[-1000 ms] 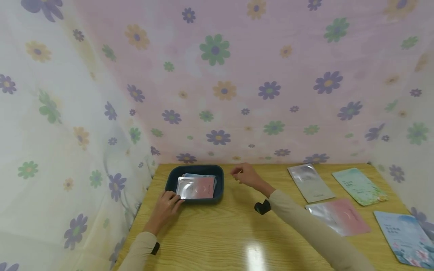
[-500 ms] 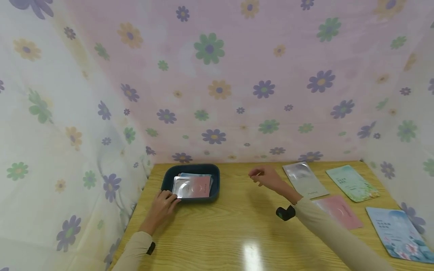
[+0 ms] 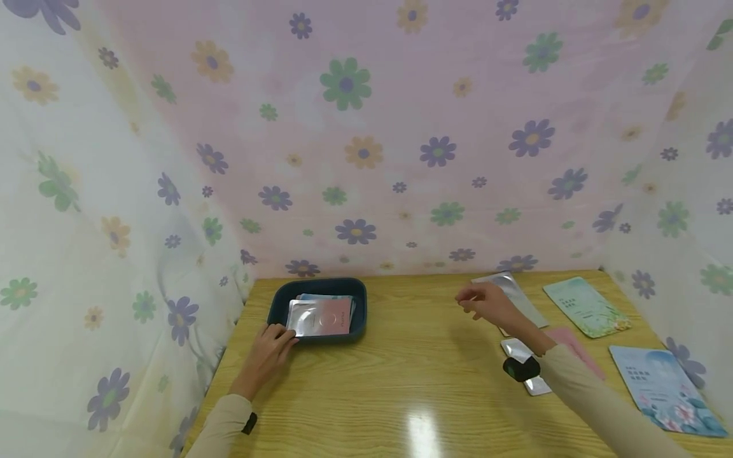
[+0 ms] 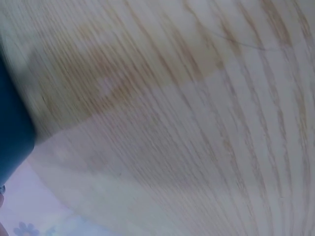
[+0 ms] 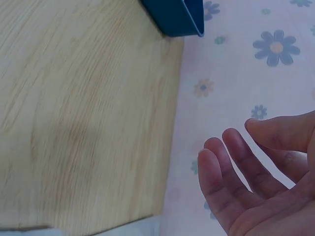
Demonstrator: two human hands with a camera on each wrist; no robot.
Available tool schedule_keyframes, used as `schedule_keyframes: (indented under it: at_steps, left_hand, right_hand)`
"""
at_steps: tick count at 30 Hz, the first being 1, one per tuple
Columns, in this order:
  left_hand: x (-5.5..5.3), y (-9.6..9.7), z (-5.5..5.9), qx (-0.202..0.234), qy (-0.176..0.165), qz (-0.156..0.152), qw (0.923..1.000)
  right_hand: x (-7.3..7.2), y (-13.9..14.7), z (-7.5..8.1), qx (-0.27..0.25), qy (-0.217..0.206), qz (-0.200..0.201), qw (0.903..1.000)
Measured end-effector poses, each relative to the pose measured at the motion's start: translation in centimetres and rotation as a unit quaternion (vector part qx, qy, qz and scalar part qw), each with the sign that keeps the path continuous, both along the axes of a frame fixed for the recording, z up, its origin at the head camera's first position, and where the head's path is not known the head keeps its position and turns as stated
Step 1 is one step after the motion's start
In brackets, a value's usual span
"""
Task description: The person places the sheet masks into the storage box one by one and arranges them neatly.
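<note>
My left hand (image 3: 268,353) holds the near left corner of a dark blue plastic basket (image 3: 359,321) in the head view, with its fingers over the rim. Inside the basket a silver-and-pink face mask packet (image 3: 326,317) lies on top of a blue one (image 3: 309,296). The left wrist view catches only the basket's wall (image 4: 12,118) and a sliver of fingertip. My right hand (image 3: 494,308) hovers over the table with nothing in it, fingers loosely bent. It partly covers a silver face mask packet (image 3: 523,302) behind it.
On the right lie a green face mask packet (image 3: 586,306), a blue one (image 3: 664,391) and a silver-and-pink one (image 3: 578,350) partly hidden by my right forearm. They rest on a wooden table (image 3: 401,375). Flowered cloth (image 3: 395,127) hangs behind and at both sides.
My right hand has moved right, away from the basket and toward the packets on the table. The left hand stays at the basket's corner. The head view has turned slightly right.
</note>
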State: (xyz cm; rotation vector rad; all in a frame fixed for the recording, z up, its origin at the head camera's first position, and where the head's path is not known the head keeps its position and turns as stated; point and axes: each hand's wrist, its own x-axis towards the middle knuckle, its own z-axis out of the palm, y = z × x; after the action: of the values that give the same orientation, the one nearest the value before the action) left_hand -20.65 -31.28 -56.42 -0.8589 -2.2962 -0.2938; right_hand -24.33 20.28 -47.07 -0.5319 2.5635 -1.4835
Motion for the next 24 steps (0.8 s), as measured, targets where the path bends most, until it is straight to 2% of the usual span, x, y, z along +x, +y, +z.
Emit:
schedule_keyframes:
  at_steps: [16,24]
  left_hand:
    - [-0.1,0.2,-0.5,0.029,-0.011,0.003,0.9995]
    - [-0.2,0.2,-0.7,0.051,-0.013,0.009,0.9986]
  right_hand:
    - [2.4,6.1,-2.3,-0.006,-0.026,-0.034,0.9990]
    - [3.9,8.7,-2.9,0.009,-0.013,-0.060,0.9981]
